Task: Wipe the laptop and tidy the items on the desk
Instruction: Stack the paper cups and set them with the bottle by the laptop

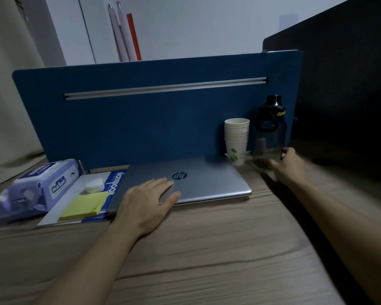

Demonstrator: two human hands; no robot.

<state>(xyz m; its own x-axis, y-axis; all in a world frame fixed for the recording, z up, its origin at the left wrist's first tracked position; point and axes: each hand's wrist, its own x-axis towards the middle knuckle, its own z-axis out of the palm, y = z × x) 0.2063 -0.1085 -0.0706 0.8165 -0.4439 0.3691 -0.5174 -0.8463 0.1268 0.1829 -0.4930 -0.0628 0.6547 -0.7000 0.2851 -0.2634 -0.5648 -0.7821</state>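
right hand [289, 165] blurred — grip on bottle [269, 133] unclear

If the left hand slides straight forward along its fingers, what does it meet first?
Probably the stack of white paper cups beyond the closed silver laptop under the left hand; depth is unclear.

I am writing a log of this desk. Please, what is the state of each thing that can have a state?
laptop: lid closed, flat on desk
wet wipes pack: lying flat, flap seems closed
sticky notes: stacked on the notebook
notebook: closed, partly under laptop
paper cups: stacked, upright
water bottle: upright, capped
left hand: flat on laptop
right hand: at bottle's base, blurred
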